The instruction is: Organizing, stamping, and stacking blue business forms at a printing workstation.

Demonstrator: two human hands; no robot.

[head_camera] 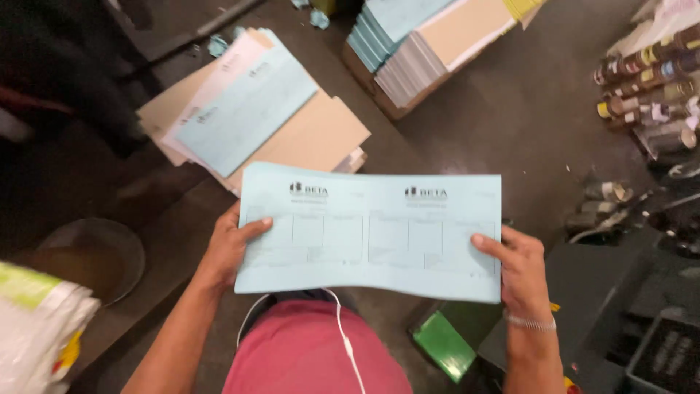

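I hold a wide pale blue printed sheet (372, 230) flat in front of me, over my red shirt. My left hand (230, 244) grips its left edge with the thumb on top. My right hand (519, 266), a thin bracelet at the wrist, grips its right edge the same way. The sheet carries two side-by-side printed forms and bows slightly in the middle.
On the dark floor ahead lie loose blue and pink sheets on tan cardboard (248, 109). A tall stack of blue, grey and tan paper (423, 44) stands further back. Cans and bottles (649, 80) crowd the right. A green box (445, 343) and a white sack (36, 328) sit near me.
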